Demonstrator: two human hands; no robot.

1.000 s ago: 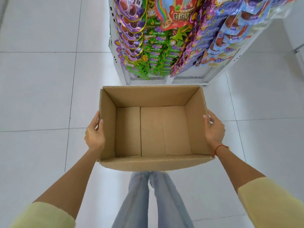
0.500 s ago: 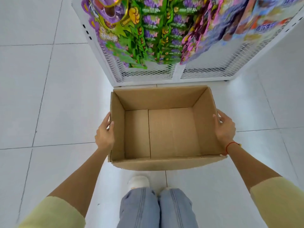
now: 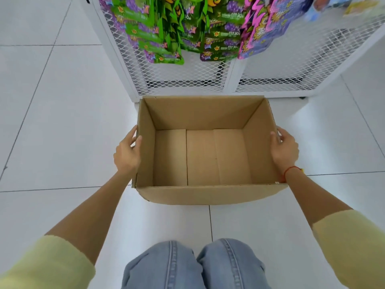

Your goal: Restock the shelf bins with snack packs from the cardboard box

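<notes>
the cardboard box (image 3: pixel 205 195) sits on the white tiled floor (image 3: pixel 62 126), its top open toward the camera and its far edge just in front of the base of the white wire-mesh rack (image 3: pixel 181 78). only the bare brown bottom flaps show inside it.

the left hand (image 3: pixel 127 154) lies against the outside of the box's left wall, fingers straight and pointing forward along the cardboard, thumb near the top rim. the right hand (image 3: pixel 285 150) presses the outside of the right wall in the same way, fingers extended forward, palm flat on the side. neither hand is curled around anything; both are flat and relaxed against the box. a red string bracelet (image 3: pixel 290 171) circles the right wrist, and pale yellow sleeves (image 3: pixel 354 247) are pushed up both forearms.

above the box, snack packs (image 3: pixel 166 38) hang in rows on the front of the rack: green ones with purple grape pictures to the left and centre, pink and purple ones (image 3: pixel 258 32) to the right. the upper right of the rack is blurred.

the person's knees in light blue jeans (image 3: pixel 195 265) are at the bottom edge, close behind the box.
</notes>
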